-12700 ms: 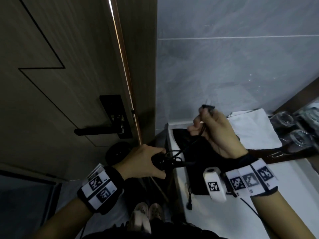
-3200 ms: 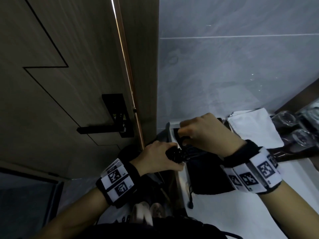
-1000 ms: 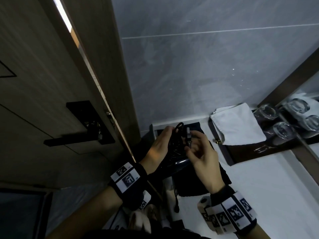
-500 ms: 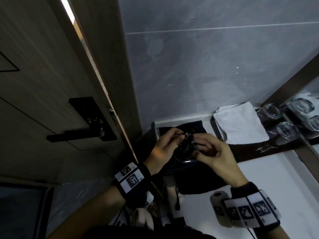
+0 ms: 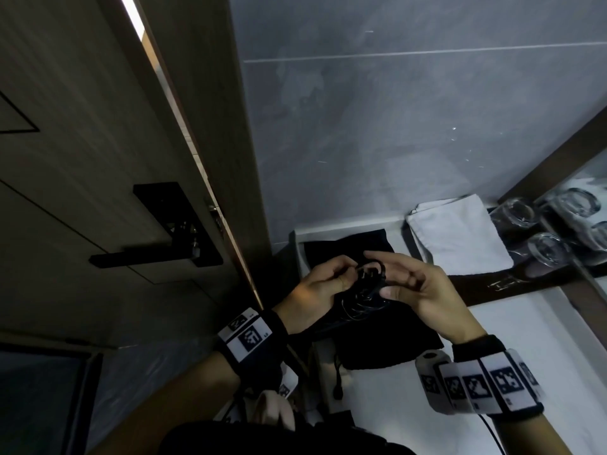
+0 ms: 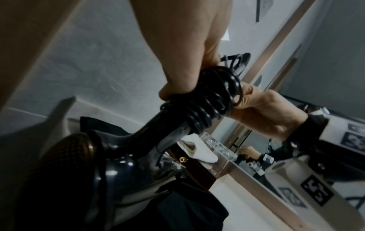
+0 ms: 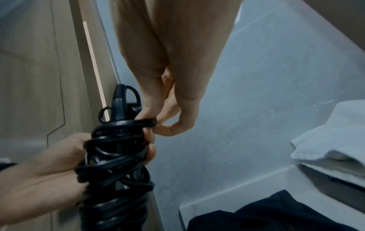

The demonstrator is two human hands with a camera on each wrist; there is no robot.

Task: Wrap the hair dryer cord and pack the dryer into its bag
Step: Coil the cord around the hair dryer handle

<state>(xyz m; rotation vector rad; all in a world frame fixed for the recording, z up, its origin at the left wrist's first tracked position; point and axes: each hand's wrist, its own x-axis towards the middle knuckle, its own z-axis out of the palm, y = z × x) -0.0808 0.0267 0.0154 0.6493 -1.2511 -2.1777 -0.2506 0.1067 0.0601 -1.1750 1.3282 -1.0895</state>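
Tabletop (image 5: 525, 339): white. Bag (image 5: 377, 336): black, flat at the tabletop's left edge, near its far corner. Hair dryer (image 6: 118, 159): black, held over the bag. Left hand (image 5: 315, 290): clamped on the cord-wound handle. Right hand (image 5: 423, 290): fingertips pinching a top loop. Cord (image 7: 116, 164): coiled round the handle.

A dim bathroom: grey tiled wall (image 5: 410, 126) at centre, wooden door (image 5: 82, 159) with black lever handle (image 5: 144, 257) at left, mirror (image 5: 591, 178) at far right.
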